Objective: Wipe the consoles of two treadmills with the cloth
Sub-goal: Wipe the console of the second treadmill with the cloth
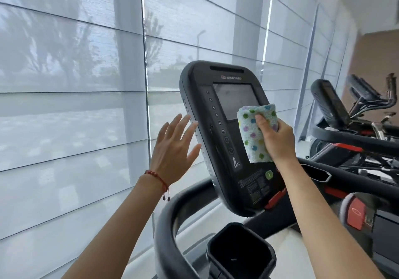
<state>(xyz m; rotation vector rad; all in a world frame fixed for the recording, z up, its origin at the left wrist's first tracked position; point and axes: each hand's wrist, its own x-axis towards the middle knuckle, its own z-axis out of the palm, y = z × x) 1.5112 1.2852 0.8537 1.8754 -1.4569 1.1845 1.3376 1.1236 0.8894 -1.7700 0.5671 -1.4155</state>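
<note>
The cloth [257, 133], a folded pale towel with coloured dots, lies flat against the face of the near console [224, 136], over the lower right corner of its dark screen [235, 100] and the panel just below. The right hand [275, 140] holds it there: the thumb presses on the front of the cloth and the other fingers are curled round its right edge, clamped on the fabric. The console is tilted, black, with a column of numbered buttons [216, 114] down its left side, a green button [268, 174] and a red tab [276, 199] near its bottom.

The left hand [176, 147] is raised at the console's left rim, its fingers straight and spread apart, the fingertips just beside or touching the edge; which, I cannot tell. A red bracelet [158, 179] circles that wrist.

Below the console curve the black handrails [168, 220] and an open cup holder [239, 255]. To the right stands a second console [330, 104] on the next treadmill, well apart from both hands. Translucent window blinds [71, 84] fill the background.
</note>
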